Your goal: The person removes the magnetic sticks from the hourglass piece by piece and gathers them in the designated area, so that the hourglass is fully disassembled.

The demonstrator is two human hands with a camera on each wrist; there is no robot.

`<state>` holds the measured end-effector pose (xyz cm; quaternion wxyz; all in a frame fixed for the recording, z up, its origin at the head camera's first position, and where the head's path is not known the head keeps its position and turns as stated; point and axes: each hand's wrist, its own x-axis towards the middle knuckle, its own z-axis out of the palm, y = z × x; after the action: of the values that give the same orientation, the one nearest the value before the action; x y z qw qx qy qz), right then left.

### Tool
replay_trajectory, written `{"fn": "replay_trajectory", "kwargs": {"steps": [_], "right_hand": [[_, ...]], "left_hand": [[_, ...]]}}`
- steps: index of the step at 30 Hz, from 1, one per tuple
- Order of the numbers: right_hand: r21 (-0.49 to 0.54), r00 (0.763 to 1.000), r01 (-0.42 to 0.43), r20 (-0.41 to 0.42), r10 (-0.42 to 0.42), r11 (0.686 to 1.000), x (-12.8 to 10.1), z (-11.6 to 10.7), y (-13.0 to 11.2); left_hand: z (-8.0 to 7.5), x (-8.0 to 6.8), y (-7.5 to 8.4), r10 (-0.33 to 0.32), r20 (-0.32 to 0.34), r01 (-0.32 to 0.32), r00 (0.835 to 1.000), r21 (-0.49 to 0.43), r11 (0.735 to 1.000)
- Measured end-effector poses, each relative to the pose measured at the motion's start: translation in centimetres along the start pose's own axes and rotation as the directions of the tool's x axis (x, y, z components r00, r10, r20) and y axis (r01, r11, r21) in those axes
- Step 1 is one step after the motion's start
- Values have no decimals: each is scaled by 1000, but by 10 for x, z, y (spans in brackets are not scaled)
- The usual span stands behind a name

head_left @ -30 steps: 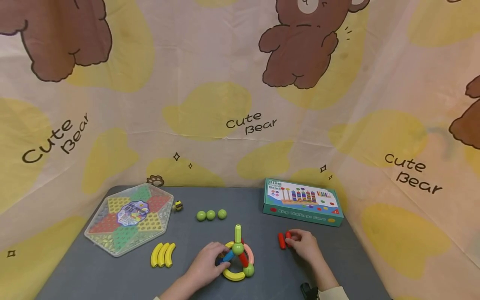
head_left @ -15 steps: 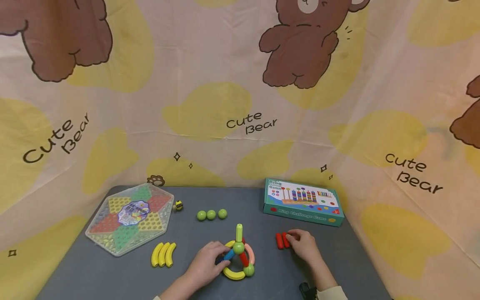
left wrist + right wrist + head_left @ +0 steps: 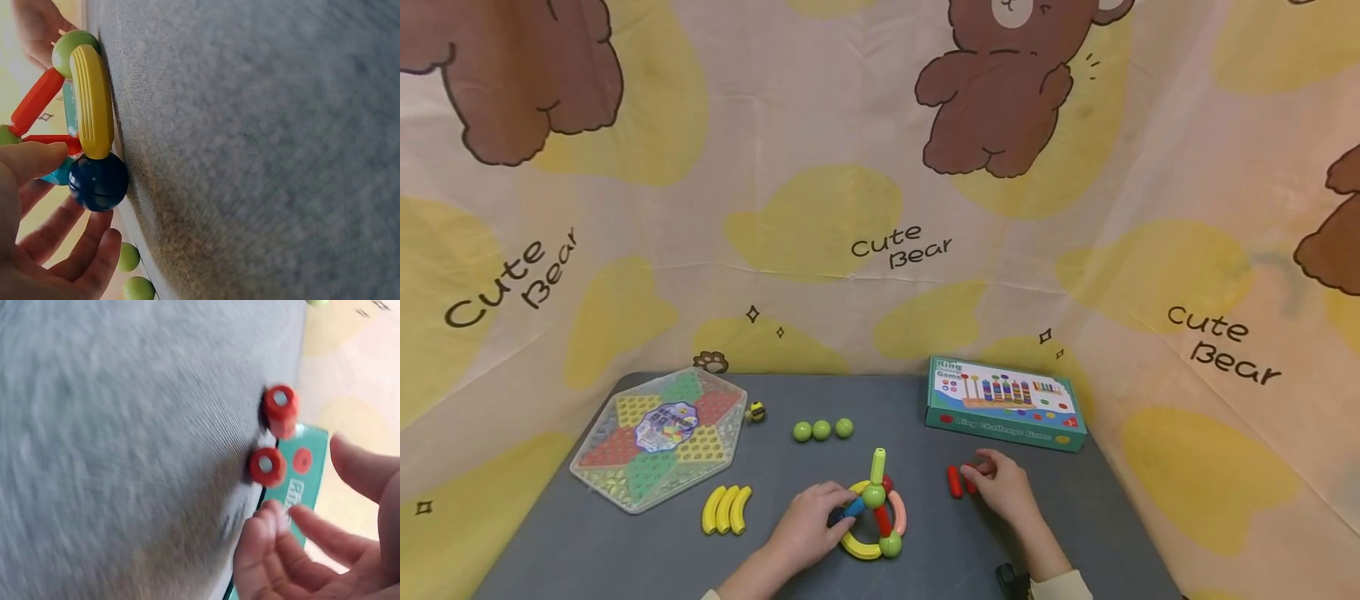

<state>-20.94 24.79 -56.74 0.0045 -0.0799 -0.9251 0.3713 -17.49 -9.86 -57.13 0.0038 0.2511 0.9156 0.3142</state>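
Note:
A small magnetic build [image 3: 875, 517] stands at the front middle of the grey table [image 3: 625, 542]: a yellow curved base [image 3: 92, 100], red sticks, green balls, a pink arc and an upright green stick [image 3: 877, 463]. My left hand [image 3: 838, 518] grips it at its left corner. There the thumb [image 3: 31, 159] lies over the dark blue ball [image 3: 98, 181] and the fingers curl behind it. To the right lie two loose red sticks [image 3: 953, 482], seen end-on [image 3: 267, 466] in the right wrist view. My right hand [image 3: 983, 471] hovers just beside them, fingers loosely spread and holding nothing.
A hexagonal checkers board [image 3: 658, 433] lies at the back left, with a small yellow-black piece [image 3: 756, 411] beside it. Three green balls [image 3: 822, 430] sit behind the build and three yellow arcs [image 3: 726, 509] to its left. A teal game box [image 3: 1003, 404] stands back right. Printed cloth walls surround the table.
My right hand held one red stick a second ago; both sticks now lie on the table slightly further left, and the fingers have come off them. The left hand stays on the build.

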Motion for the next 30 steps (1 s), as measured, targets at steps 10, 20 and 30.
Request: {"fn": "replay_trajectory", "kwargs": {"steps": [10,20,30], "right_hand": [[-83,998,5,56,-1,997,1,14,-9],[-78,999,8,48,-4,997,1,10,-9],[-3,1000,-13,-9,13,1000,-3,-3,-15]], "left_hand": [[-3,1,0,-14,13,14,1000,5,1000],[-3,2,0,0,-2,0,1000,1,1000],[0,4,-1,-116,41,116,992,4,993]]}}
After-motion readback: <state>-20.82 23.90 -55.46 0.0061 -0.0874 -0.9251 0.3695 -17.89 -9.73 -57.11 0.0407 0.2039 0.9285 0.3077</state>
